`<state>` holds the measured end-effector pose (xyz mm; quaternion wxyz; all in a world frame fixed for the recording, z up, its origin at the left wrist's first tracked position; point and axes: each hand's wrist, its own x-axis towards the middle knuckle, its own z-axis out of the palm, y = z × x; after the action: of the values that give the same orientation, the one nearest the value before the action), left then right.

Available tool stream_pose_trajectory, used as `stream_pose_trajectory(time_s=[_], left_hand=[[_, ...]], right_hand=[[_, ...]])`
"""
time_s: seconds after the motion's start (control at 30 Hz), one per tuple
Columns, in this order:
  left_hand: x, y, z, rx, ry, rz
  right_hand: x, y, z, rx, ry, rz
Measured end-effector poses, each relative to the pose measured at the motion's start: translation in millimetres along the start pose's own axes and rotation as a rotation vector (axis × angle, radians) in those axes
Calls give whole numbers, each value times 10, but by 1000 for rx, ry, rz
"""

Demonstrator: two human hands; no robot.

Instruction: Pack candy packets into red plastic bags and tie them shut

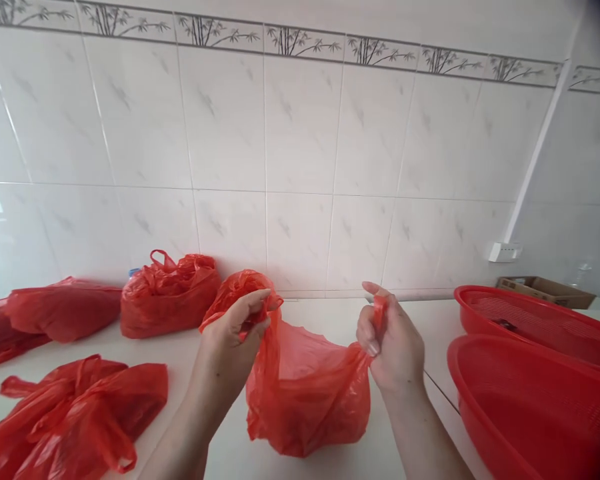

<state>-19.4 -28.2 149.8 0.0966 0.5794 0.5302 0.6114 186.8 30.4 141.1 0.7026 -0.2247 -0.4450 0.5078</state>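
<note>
A thin red plastic bag [310,407] hangs between my two hands, its mouth spread and its lower part bulging near the white tabletop. My left hand [240,327] is closed on one handle of this bag, thumb and fingers pinching the film. On the other side my right hand [393,337] grips the second handle, its index finger pointing out and a strip of red film showing between the fingers. What lies inside the bag is hidden by the film. Just behind my left hand is another crumpled red bag [243,283].
Filled red bags stand at the back left [170,300] and far left [65,310]. A knotted red bag [80,420] lies at the front left. On the right are two red plastic baskets [520,407], with a cardboard box [545,291] behind. A tiled wall [300,133] closes the back.
</note>
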Motion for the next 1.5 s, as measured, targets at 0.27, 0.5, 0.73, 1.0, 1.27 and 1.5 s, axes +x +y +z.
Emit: stream_pose_trajectory(time_s=[0.27,0.5,0.73,1.0,1.27,1.5], left_hand=[[64,47,-289,237,293,8],[-122,-23,-293,155,-247,-96],[-267,62,-358,261,-480,-120],[-171,129,-228,137,-61,-142],[-302,312,49,-191,-279,-72],[-290,258,73,138,-271,183]], right_hand=[[76,-190,-186,-32,154,-159],[-3,-188,-113,-100,179,-137],[3,-206,-140,-110,231,-217],[-212,-253,38,-91,10,-73],[-421,14,306,-332,-796,445],[-272,260,290,-351,-489,400]])
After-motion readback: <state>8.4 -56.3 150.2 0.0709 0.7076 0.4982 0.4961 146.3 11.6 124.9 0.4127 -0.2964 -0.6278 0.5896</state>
